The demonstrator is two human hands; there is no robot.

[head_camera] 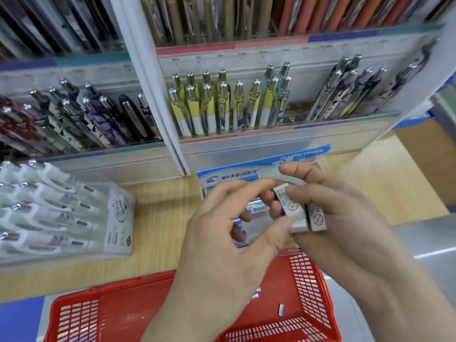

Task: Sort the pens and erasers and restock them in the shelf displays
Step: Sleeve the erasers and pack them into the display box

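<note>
Right hand: the right hand is cradling a small stack of erasers on end, fingers curled round them.
Left hand: the left hand is pinching the nearest eraser of that stack, forefinger on its top end, thumb on its bottom end.
Where the erasers are: they are hanging in the air between both hands, just above the blue eraser box near the back edge of the table, below the racked pens.
Step in hand: it looks as if one eraser is being peeled off to go into the box.
Doing it well: the right hand should be keeping the rest squeezed together while the left is sliding its eraser straight off, turning the printed face to match those already lying inside.
Risk: a loose pinch is likely dropping one into the red basket at the front edge.
Still waiting: a few strays are lying in that basket.
</note>
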